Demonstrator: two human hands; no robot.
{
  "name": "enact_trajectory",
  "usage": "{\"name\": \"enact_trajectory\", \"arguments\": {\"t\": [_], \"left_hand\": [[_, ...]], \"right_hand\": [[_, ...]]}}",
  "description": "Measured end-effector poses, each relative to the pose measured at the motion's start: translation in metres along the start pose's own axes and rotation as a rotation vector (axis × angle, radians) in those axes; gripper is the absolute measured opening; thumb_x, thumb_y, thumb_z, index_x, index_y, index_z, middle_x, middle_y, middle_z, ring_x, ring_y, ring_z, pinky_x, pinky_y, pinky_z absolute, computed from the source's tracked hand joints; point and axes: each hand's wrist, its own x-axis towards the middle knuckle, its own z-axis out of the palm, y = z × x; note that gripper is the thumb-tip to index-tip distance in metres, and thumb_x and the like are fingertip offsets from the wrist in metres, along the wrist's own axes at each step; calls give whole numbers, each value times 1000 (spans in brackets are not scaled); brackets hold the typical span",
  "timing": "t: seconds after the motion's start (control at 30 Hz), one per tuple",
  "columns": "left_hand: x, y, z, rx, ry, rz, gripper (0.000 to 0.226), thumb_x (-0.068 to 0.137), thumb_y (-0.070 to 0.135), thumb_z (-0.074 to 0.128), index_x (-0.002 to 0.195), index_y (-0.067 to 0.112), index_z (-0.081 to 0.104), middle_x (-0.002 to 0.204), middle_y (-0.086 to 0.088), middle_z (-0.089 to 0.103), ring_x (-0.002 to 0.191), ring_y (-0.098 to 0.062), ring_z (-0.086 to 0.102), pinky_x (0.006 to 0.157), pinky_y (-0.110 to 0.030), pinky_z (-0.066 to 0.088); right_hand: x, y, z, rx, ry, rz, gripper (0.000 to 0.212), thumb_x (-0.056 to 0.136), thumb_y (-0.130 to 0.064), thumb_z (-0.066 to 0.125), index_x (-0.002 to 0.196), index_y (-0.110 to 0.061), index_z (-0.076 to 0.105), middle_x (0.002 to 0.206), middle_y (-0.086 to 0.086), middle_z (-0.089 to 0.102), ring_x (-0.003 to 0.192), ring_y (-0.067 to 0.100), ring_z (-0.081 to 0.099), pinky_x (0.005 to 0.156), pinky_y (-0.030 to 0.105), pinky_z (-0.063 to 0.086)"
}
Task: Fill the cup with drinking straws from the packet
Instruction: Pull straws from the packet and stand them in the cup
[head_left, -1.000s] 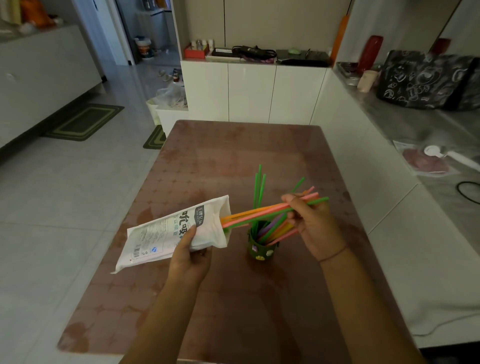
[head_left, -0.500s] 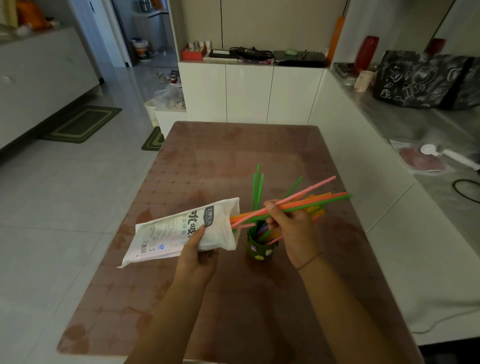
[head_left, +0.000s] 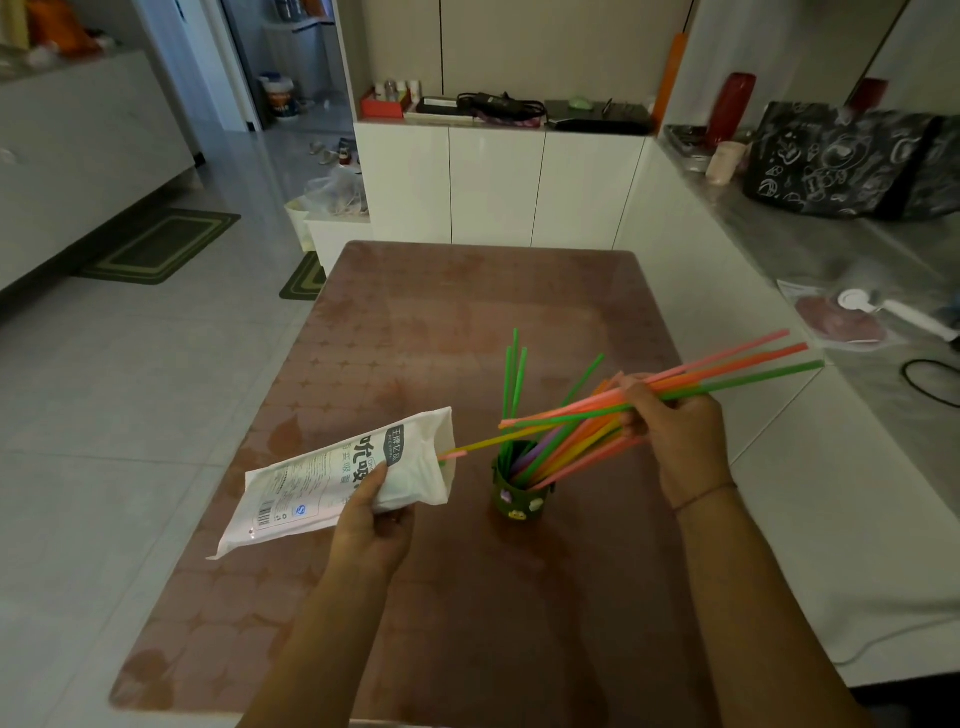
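Straws are our concern here, and nearest to us the left hand grips the white packet, fingers wrapped around it close to its open mouth, which points toward the cup. A pink tip or two pokes out of that mouth, just past our left fingertips.

Beyond the packet's mouth, the dark green cup stands upright on the brown table, between our two hands. It already holds a spread of straws, some green ones near upright, others leaning toward our right hand.

That right hand is closed on a small bundle of straws, pink, orange and green, pinched around their middle so long lengths run out past the fingers to the far right. Their near ends hang above the cup, apart from the packet; whether one yellow straw is quite free of the mouth we cannot tell.

We judge the step as carrying a drawn bundle to the cup. Next calls for tipping the bundle upright, ends down over the rim, then loosening the fingers.
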Motion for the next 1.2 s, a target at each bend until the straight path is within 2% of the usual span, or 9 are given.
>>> {"name": "enact_trajectory", "arguments": {"t": [0.13, 0.33, 0.5, 0.7, 0.83, 0.97, 1.07, 1.2], "left_hand": [[0, -2, 3, 18, -38, 13, 37, 83, 3, 65, 118, 15, 58, 83, -2, 76, 73, -14, 74, 56, -30, 59], [-9, -18, 16, 31, -207, -25, 35, 82, 5, 63, 115, 16, 59, 100, -3, 75, 87, -16, 73, 77, -35, 58], [-7, -19, 18, 48, -188, 16, 30, 86, -2, 58, 110, 17, 58, 91, -2, 76, 80, -16, 74, 63, -33, 61], [-2, -7, 12, 48, -156, 75, 27, 86, 0, 59, 107, 17, 58, 87, 1, 76, 79, -12, 73, 67, -32, 61], [6, 4, 4, 35, -117, 84, 33, 87, 1, 60, 116, 17, 56, 87, 1, 76, 79, -12, 73, 60, -30, 60], [8, 11, -1, 18, -105, 96, 36, 86, 2, 61, 118, 16, 55, 89, 1, 76, 81, -13, 73, 60, -29, 59], [10, 16, -4, -6, -90, 108, 32, 86, 3, 62, 114, 17, 55, 87, 1, 77, 80, -13, 74, 58, -29, 59], [10, 19, -5, -11, -68, 103, 25, 88, 3, 61, 107, 18, 56, 80, 2, 77, 74, -12, 74, 55, -28, 58]], "right_hand": [[-4, -1, 4, 71, -9, 42, 11, 84, -10, 64, 85, 0, 68, 39, -3, 58, 37, 4, 52, 41, 15, 46], [-21, 6, 37, 76, -98, 114, 14, 83, -8, 63, 70, -11, 65, 39, -1, 59, 34, 6, 52, 41, 16, 45], [-30, 15, 49, 87, -123, 163, 13, 83, -11, 64, 71, -11, 66, 42, -1, 62, 36, 8, 55, 45, 17, 49], [-17, 13, 38, 151, -60, 182, 12, 83, -7, 63, 71, -7, 63, 39, -2, 59, 36, 5, 54, 40, 15, 46], [-8, 8, 25, 160, -37, 153, 16, 84, -7, 62, 68, -7, 62, 37, -3, 58, 34, 4, 52, 39, 14, 44], [0, 5, 12, 151, -8, 124, 14, 84, -9, 62, 71, -6, 64, 39, -4, 59, 37, 3, 55, 42, 14, 47], [4, 2, 3, 62, 23, 74, 12, 84, -10, 64, 83, 2, 67, 40, -5, 60, 37, 3, 55, 42, 14, 47], [8, 2, 1, -270, 8, -17, 22, 85, -15, 64, 69, 1, 67, 29, -14, 52, 32, -4, 51, 40, 5, 40]]}}
